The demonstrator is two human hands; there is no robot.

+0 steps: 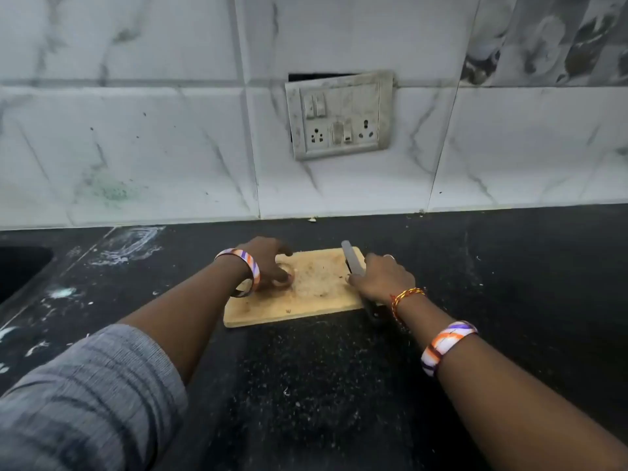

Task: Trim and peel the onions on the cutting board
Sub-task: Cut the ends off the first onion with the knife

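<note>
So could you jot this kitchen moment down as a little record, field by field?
setting: black counter, tiled wall, socket panel
board: wooden board lying on the counter
left hand: left hand curled over an onion on the board
right hand: right hand gripping a knife, blade pointing toward the wall
cut: blade apart from the onion

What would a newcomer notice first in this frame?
Two hands meet on a wooden cutting board at the centre of the black counter: the left hand holds an onion, the right hand grips a knife. Above, a grimy switch panel hangs crooked on the marble-tiled wall.
</note>
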